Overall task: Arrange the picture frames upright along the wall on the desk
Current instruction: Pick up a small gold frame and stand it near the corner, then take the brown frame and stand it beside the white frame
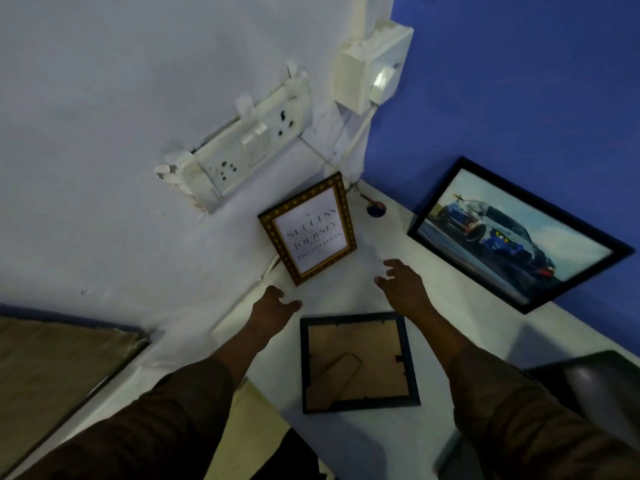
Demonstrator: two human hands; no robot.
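A gold-edged frame (pixel 309 229) with printed words stands upright against the white wall in the desk's corner. A large black frame (pixel 512 233) showing a car leans upright against the blue wall on the right. A third black frame (pixel 358 363) lies face down on the white desk (pixel 446 327), its brown backing and stand showing. My left hand (pixel 273 308) hovers open just below the gold frame, touching nothing. My right hand (pixel 403 284) is open too, fingers spread, between the gold frame and the car frame, above the flat frame's top edge.
A white switch and socket board (pixel 242 147) and a white wall box (pixel 375 69) with a cable sit on the wall above the corner. A small cable hole (pixel 375 208) marks the desk's corner. A dark chair back (pixel 588 386) is at the right, a brown surface (pixel 59 368) at the left.
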